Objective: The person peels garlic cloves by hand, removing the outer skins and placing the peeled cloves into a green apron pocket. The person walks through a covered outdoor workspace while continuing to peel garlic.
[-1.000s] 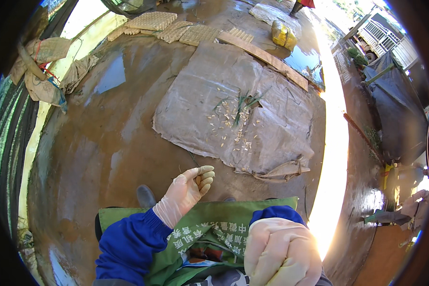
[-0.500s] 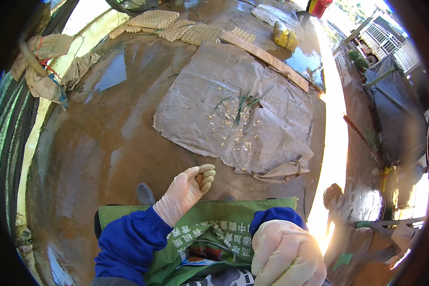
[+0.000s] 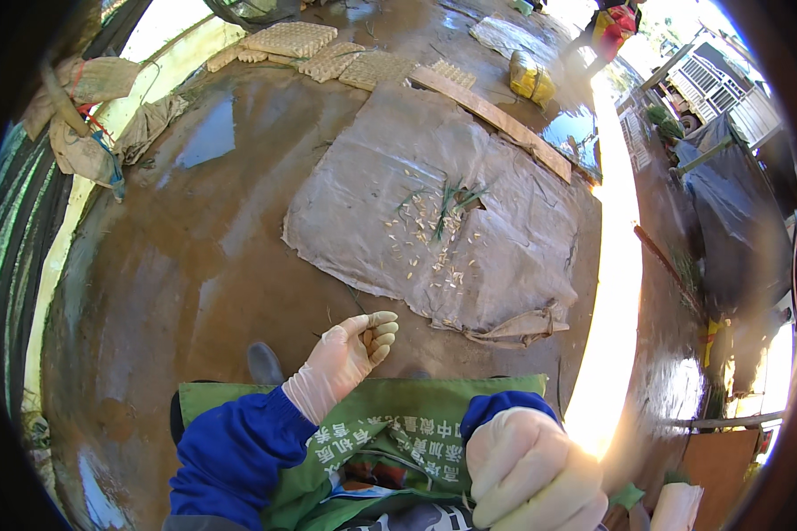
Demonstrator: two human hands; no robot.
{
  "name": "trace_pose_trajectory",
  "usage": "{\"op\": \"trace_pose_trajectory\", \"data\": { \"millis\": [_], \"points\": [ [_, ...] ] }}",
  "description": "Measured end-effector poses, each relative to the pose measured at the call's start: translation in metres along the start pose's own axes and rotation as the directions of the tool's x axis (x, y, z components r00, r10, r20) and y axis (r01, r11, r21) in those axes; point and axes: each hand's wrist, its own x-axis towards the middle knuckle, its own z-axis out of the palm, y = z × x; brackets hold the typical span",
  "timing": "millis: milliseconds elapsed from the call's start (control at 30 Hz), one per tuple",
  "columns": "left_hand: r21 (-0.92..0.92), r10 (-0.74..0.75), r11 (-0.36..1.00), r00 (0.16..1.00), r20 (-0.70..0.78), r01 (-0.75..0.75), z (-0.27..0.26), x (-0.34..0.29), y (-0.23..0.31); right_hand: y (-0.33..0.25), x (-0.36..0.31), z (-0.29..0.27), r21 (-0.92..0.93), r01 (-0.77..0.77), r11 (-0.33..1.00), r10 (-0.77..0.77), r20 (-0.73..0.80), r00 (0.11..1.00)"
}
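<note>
My left hand (image 3: 341,361), in a pale thin glove, hangs over the wet floor just beyond the green apron (image 3: 407,409). Its fingers curl in toward the thumb; whatever they may hold is too small to make out. Closer to the camera at the lower right, my right hand (image 3: 533,469) is gloved too and closed into a fist, its grip hidden behind the knuckles. Ahead of both hands lies a grey sheet (image 3: 354,199), with scattered pale slivers (image 3: 447,257) and a few green leaf blades (image 3: 452,211) on it.
A wooden plank (image 3: 496,115) lies along the sheet's far edge, near several egg-tray-like panels (image 3: 290,39). A yellow bundle (image 3: 530,80) sits beyond. Another person (image 3: 613,31) is at the far right. Dark netting (image 3: 28,257) hangs at left; a dark tarp (image 3: 739,221) stands at right.
The other person has come further into view at the top right. A pale roll-like object now shows at the lower right. Both my hands keep nearly the same pose.
</note>
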Motion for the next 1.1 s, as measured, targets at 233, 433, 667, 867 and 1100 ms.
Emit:
{"op": "trace_pose_trajectory", "data": {
  "millis": [233, 433, 667, 867, 1100],
  "points": [
    [0.019, 0.031, 0.999, 0.997, -0.064, -0.030, 0.011, -0.004, 0.001, 0.064, -0.018, 0.013, -0.217, -0.544, 0.811, 0.332, -0.595, 0.732],
    [0.005, 0.028, 1.000, 0.999, -0.021, -0.028, 0.013, -0.006, 0.004, 0.087, -0.029, 0.010, 0.191, -0.641, 0.743, 0.603, -0.607, 0.517],
    [-0.019, 0.013, 1.000, 1.000, 0.018, -0.012, 0.005, -0.005, 0.004, 0.101, -0.047, -0.013, -0.037, -0.657, 0.753, 0.493, -0.630, 0.600],
    [-0.025, 0.035, 0.999, 0.999, 0.019, -0.035, 0.001, -0.006, 0.003, 0.121, -0.078, -0.095, -0.582, -0.813, -0.007, 0.288, -0.780, 0.556],
    [-0.115, 0.119, 0.988, 0.988, 0.101, -0.107, 0.008, -0.006, 0.004, 0.112, -0.081, -0.089, -0.662, -0.745, 0.085, 0.390, -0.666, 0.636]
  ]
}}
